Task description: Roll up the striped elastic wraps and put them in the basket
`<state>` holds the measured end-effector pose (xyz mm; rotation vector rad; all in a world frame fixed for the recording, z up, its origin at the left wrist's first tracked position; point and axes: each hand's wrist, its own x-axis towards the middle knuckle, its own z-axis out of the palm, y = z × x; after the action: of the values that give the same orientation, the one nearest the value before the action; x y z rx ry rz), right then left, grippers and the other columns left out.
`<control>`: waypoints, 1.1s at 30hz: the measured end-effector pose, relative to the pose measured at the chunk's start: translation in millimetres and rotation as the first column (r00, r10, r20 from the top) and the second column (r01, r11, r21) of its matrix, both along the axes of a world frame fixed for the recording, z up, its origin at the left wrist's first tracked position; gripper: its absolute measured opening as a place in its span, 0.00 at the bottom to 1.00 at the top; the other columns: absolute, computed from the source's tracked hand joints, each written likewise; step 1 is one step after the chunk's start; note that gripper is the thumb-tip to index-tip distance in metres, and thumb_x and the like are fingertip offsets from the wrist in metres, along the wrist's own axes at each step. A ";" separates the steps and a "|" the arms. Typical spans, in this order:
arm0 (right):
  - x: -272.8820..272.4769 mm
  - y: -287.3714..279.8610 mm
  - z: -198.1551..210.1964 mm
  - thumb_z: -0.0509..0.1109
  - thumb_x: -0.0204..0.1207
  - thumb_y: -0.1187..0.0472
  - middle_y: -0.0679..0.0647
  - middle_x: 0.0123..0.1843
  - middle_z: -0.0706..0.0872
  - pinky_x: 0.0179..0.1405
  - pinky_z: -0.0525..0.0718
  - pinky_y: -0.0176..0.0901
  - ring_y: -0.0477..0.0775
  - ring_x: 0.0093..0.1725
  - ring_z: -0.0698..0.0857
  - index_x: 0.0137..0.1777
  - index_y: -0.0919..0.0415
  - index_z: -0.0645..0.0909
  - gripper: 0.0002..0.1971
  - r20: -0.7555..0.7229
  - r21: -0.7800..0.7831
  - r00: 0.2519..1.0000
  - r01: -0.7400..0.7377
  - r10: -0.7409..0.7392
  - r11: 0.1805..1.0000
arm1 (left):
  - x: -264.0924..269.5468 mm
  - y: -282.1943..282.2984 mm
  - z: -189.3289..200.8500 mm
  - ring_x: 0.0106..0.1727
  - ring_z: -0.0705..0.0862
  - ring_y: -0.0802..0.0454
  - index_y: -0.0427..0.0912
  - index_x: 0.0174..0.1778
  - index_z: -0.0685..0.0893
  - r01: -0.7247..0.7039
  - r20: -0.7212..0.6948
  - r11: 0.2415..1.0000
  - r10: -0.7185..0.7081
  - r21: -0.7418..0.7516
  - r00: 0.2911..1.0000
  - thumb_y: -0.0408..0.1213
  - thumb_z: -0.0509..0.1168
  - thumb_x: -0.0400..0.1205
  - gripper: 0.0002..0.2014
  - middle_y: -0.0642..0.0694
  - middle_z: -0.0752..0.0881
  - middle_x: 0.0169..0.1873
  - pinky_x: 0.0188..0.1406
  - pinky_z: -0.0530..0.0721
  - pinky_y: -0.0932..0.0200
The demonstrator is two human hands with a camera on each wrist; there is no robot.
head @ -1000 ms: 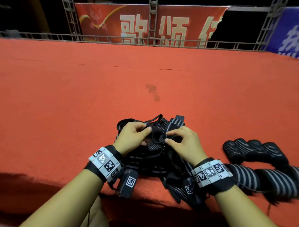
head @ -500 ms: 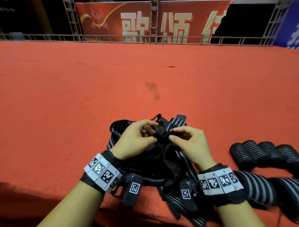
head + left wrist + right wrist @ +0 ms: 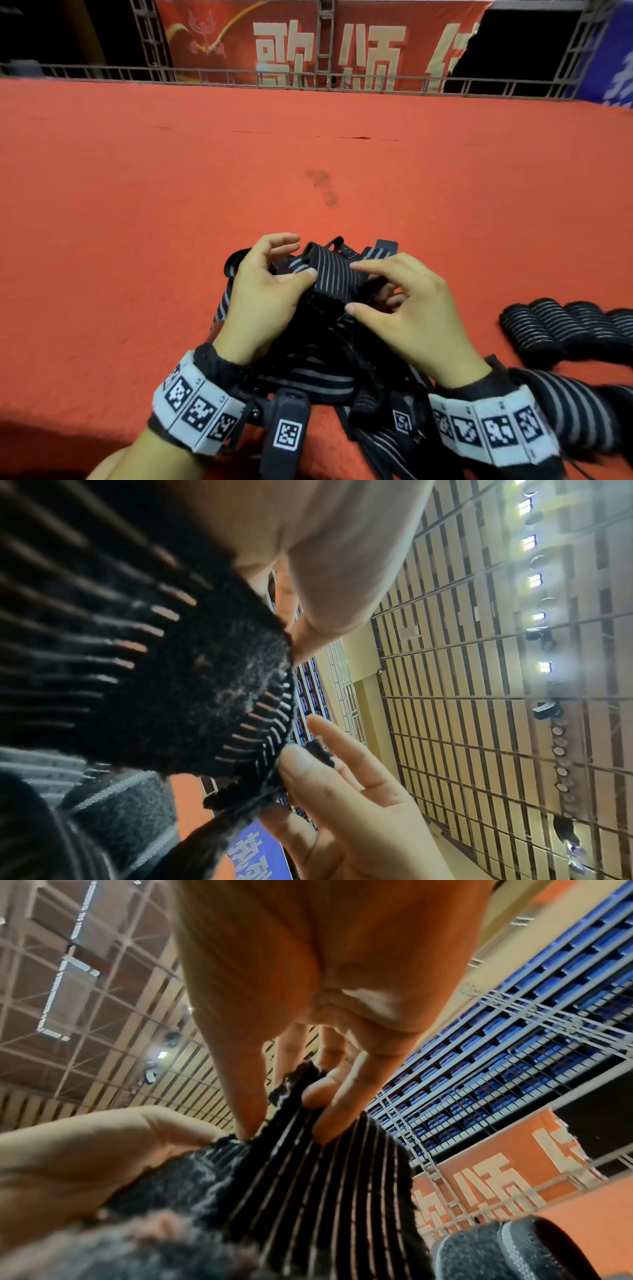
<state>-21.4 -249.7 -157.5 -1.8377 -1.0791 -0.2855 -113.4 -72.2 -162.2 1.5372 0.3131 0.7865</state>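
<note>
A black striped elastic wrap is held up between my hands above a loose heap of unrolled wraps on the red carpet. My left hand pinches its left end, thumb pressed on the stripes and fingers curled over the top. My right hand pinches the right side between thumb and fingers; the right wrist view shows those fingers on the striped cloth. In the left wrist view the fuzzy end of the wrap lies under my left thumb. No basket is in view.
Several rolled wraps lie in a row on the carpet at the right. An unrolled striped wrap trails behind my right wrist. Red carpet stretches ahead to a metal railing and a red banner.
Both hands have lifted the wrap slightly off the heap and turned it. A wider striped face now shows between them. My left fingers have risen over its top.
</note>
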 end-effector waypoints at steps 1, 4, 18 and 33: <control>-1.4 2.2 -1.8 0.87 0.63 0.62 0.42 0.44 0.83 0.39 0.77 0.27 0.48 0.39 0.82 0.54 0.46 0.91 0.20 0.045 -0.005 0.999 0.002 -0.002 1.000 | -2.6 -0.4 -0.6 0.40 0.88 0.52 0.55 0.58 0.85 0.002 -0.006 1.000 -0.002 0.016 1.000 0.26 0.75 0.77 0.20 0.52 0.86 0.63 0.48 0.89 0.36; -3.8 3.0 -7.3 0.85 0.66 0.59 0.42 0.41 0.80 0.39 0.75 0.29 0.43 0.38 0.81 0.46 0.49 0.92 0.10 0.108 -0.008 0.994 -0.009 0.010 1.000 | -8.1 1.8 -1.6 0.28 0.83 0.60 0.55 0.58 0.85 -0.001 -0.009 1.000 0.001 0.018 1.000 0.26 0.75 0.77 0.20 0.50 0.85 0.65 0.34 0.81 0.55; -7.1 -5.4 -11.5 0.76 0.68 0.64 0.46 0.37 0.80 0.37 0.79 0.39 0.45 0.38 0.81 0.37 0.57 0.86 0.02 0.204 0.038 0.977 0.062 -0.068 0.997 | -27.2 -8.6 5.4 0.64 0.75 0.61 0.60 0.50 0.92 0.129 -0.224 0.735 0.032 0.665 0.974 0.61 0.70 0.75 0.14 0.67 0.83 0.63 0.67 0.69 0.68; 3.4 -12.7 -3.6 0.81 0.73 0.62 0.43 0.36 0.92 0.41 0.83 0.40 0.44 0.37 0.88 0.38 0.48 0.90 0.07 -0.298 0.177 0.949 0.162 -0.104 0.971 | -21.1 -1.5 -1.9 0.39 0.91 0.58 0.45 0.44 0.91 -0.071 -0.103 0.957 0.104 0.283 0.989 0.36 0.71 0.83 0.05 0.53 0.93 0.35 0.42 0.88 0.56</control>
<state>-18.0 -262.4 -161.1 -1.7106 -0.7003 -0.1907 -134.5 -73.7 -164.0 1.8494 0.3710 0.8381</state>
